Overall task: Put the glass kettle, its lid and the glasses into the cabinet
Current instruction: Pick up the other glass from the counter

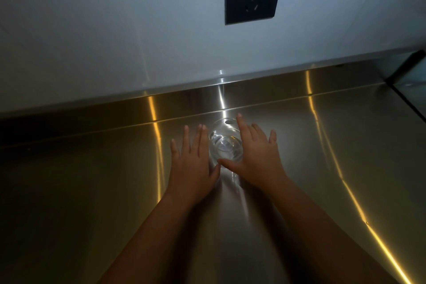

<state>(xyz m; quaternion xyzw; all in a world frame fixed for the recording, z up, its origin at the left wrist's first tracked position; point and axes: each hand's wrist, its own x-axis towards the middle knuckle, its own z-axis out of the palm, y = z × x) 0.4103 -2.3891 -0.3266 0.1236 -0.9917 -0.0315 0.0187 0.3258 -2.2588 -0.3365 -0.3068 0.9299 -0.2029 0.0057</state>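
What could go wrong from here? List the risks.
1. The left hand and right hand flank the clear glass vessel with straight fingers; lifted that way, smooth glass might slip.
2. The vessel nearly vanishes in glare on the steel counter, so its rim is easily misjudged.
3. It stands near the back ledge; a forward nudge could knock it.

The left hand [193, 163] and right hand [255, 159] are shown bare, the forearms [156, 233] uncovered, the fingernails [200, 126] kept short
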